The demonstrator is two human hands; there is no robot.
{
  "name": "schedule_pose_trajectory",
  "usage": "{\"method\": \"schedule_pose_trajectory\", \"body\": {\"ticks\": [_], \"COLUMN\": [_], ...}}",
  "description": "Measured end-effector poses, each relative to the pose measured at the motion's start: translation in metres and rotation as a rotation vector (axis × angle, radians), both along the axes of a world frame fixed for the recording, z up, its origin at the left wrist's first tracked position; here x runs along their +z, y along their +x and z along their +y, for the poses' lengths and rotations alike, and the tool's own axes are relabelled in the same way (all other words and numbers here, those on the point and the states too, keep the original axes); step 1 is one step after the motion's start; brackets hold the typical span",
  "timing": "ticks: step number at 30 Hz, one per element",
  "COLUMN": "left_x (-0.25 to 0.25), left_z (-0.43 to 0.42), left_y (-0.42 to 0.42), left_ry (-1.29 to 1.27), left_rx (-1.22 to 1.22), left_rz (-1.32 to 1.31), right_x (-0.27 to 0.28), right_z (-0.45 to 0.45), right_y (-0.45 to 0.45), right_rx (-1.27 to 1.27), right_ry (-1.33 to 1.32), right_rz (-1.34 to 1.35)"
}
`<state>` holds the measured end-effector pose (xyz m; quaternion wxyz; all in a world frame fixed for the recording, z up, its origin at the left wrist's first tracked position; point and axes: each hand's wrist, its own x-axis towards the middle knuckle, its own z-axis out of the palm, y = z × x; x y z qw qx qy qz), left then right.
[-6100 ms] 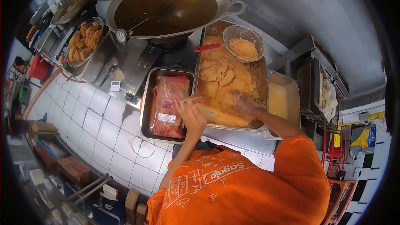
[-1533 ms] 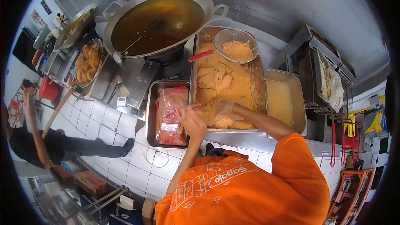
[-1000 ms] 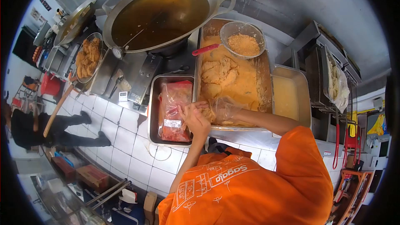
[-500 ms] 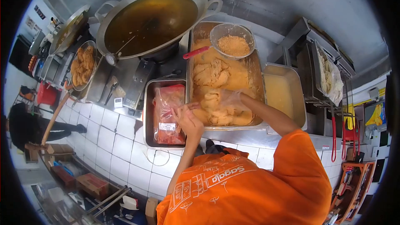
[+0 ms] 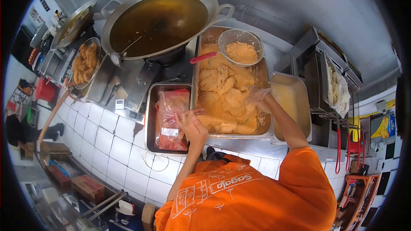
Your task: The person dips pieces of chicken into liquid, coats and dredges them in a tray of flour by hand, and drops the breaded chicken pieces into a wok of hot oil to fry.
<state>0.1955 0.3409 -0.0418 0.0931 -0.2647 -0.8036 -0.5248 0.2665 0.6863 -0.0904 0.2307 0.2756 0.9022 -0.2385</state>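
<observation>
My right hand (image 5: 258, 98), in a clear plastic glove, is at the right side of a large metal tray (image 5: 270, 122) of orange-brown breading. Its fingers look loosely apart, nothing visible in them, beside coated pieces (image 5: 233, 98) lying in the crumbs. My left hand (image 5: 193, 125) has its fingers stretched out at the edge between this tray and a smaller steel pan (image 5: 150, 122). In that pan lies a clear bag of raw red meat (image 5: 173, 113) with a white label. A red-handled strainer (image 5: 242, 51) holding crumbs rests on the back of the breading tray.
A big wok of oil (image 5: 158, 21) with a thermometer (image 5: 115, 58) stands behind, left. A pan of pale liquid (image 5: 289, 100) is on the right. Fried pieces (image 5: 84, 63) fill a basket at left. Fryer baskets hang at right. Another person (image 5: 30, 130) is far left.
My right hand has moved right and slightly up from the coated pieces, uncovering them. My left hand stays nearly in place. The view has shifted slightly, and the person at far left has moved.
</observation>
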Motion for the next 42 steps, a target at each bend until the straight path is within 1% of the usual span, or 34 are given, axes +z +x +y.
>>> {"method": "schedule_pose_trajectory", "body": {"ticks": [1,3,4,6,7,9,10,12,13,15,17,18,19,21,23,24,29,31,32,34,36,38,40,42], "left_x": [-0.001,-0.001,0.001,0.001,-0.001,-0.002,0.000,0.001,0.000,-0.001,0.001,0.000,-0.001,-0.002,-0.003,-0.003,-0.002,-0.001,0.000,-0.002,-0.005,-0.007,-0.005,-0.004], "left_z": [0.001,0.001,0.000,0.000,0.000,0.001,0.000,0.001,0.003,0.000,0.003,0.002,0.002,0.002,0.002,0.002,0.002,0.003,0.002,0.002,0.004,0.002,0.002,0.003], "left_y": [0.000,0.001,0.001,0.000,0.000,0.002,0.002,-0.001,0.000,0.003,0.002,0.003,0.002,0.002,0.002,0.002,0.002,0.002,0.001,0.001,0.000,0.001,0.001,0.001], "left_ry": [-0.005,-0.012,-0.014,-0.016,-0.017,-0.017,-0.018,-0.018,-0.017,-0.022,-0.014,-0.011,-0.006,-0.002,-0.003,-0.001,-0.004,0.002,0.004,0.005,0.006,-0.010,-0.011,-0.006], "left_rx": [0.006,0.007,0.004,0.006,0.008,0.005,0.003,0.009,0.016,0.017,0.011,0.008,0.010,0.023,0.033,0.029,0.019,0.017,0.017,0.026,0.038,0.030,0.032,0.033], "left_rz": [0.005,0.007,0.008,0.010,0.006,-0.001,-0.001,0.007,0.010,0.008,0.013,0.007,0.005,0.007,0.015,0.011,-0.005,-0.008,-0.007,0.007,0.010,0.000,0.007,0.010], "right_x": [0.029,0.062,0.072,0.069,0.054,0.063,0.099,0.096,0.054,0.030,0.040,0.018,-0.018,-0.037,-0.031,-0.028,0.012,0.038,0.048,0.038,0.020,-0.001,0.000,0.006], "right_z": [0.000,-0.002,0.005,0.013,0.016,-0.011,-0.063,-0.079,-0.061,-0.061,-0.083,-0.092,-0.105,-0.112,-0.115,-0.117,-0.130,-0.125,-0.123,-0.098,-0.070,-0.054,-0.044,-0.042], "right_y": [0.011,0.011,-0.003,-0.021,-0.025,-0.030,-0.037,-0.042,-0.040,-0.033,-0.028,-0.011,0.009,0.017,0.018,0.019,0.005,-0.004,-0.006,-0.005,-0.007,-0.004,0.008,0.015], "right_rx": [-0.097,-0.140,-0.081,0.093,0.205,0.083,-0.150,-0.214,-0.049,0.254,0.536,0.506,0.477,0.434,0.395,0.390,0.397,0.353,0.332,0.141,0.109,0.210,0.271,0.268], "right_ry": [-0.179,-0.235,-0.114,0.100,0.191,0.169,0.054,-0.033,-0.004,0.041,0.087,0.191,0.297,0.283,0.052,0.001,-0.081,-0.202,-0.319,-0.231,0.022,0.427,0.443,0.479], "right_rz": [0.057,0.031,-0.047,-0.198,-0.275,-0.285,-0.211,-0.114,-0.098,-0.172,-0.339,-0.152,0.038,0.231,0.230,0.224,0.131,0.199,0.314,0.291,0.304,0.346,0.508,0.458]}}
